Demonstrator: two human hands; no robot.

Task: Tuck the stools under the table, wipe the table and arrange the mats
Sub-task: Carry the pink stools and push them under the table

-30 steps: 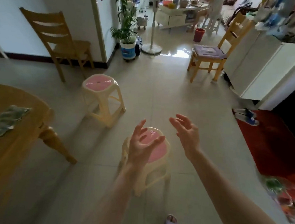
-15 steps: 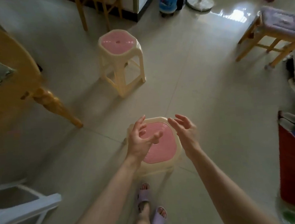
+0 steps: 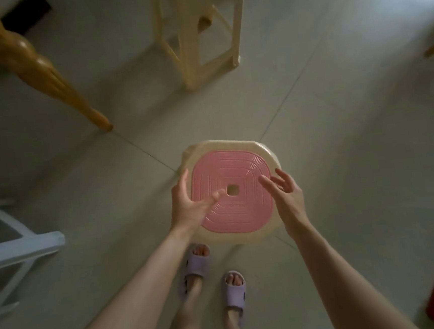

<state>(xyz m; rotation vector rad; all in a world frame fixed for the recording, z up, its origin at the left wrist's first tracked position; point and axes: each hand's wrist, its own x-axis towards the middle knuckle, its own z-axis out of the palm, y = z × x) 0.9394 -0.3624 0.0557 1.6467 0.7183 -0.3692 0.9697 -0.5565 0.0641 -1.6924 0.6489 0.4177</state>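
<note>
**Near stool: hazards and count**

Hands open, fingers spread: left hand [image 3: 188,208] and right hand [image 3: 287,200] flank the near stool [image 3: 232,189], which stands on the floor just before my feet; nothing gripped. Risk: a lopsided grip tips it onto my slippers [image 3: 196,266]; a wide swing clips the table leg [image 3: 31,62]. Count: stools 2 (second stool [image 3: 199,34] beyond), table legs 1, slippers 2.

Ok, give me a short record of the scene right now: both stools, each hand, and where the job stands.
near stool: upright, pink seat, apart from the table leg
far stool: upright, beyond the near one, right of the table leg
left hand: open, at the seat's left edge, thumb over the seat
right hand: open, fingers straight, at the seat's right edge
contact: cannot tell
stage: no stool gripped or tucked yet
</note>
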